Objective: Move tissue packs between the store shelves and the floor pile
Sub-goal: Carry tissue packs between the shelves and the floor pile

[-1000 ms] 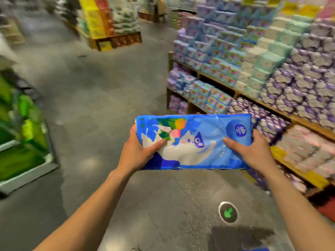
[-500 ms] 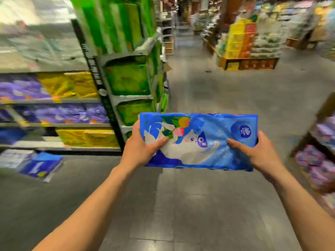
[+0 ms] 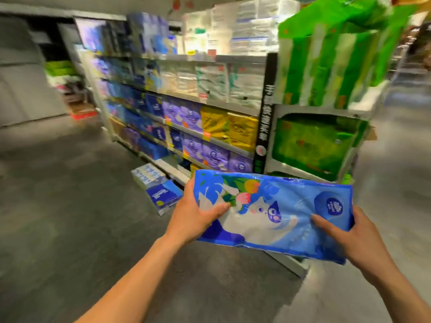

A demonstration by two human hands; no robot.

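Tissue pack (image 3: pixel 279 215): one, blue with a cat print, held in both hands over the aisle floor, in front of the shelves (image 3: pixel 233 58).
Left hand (image 3: pixel 196 217) grips its left end, thumb on top; right hand (image 3: pixel 349 231) grips the right end the same way. Shelves hold rows of white, blue, purple and yellow packs, too blurred to count. End rack (image 3: pixel 310 110) holds green packs on two tiers. Floor pile (image 3: pixel 158 190) at the shelf base: two packs visible.
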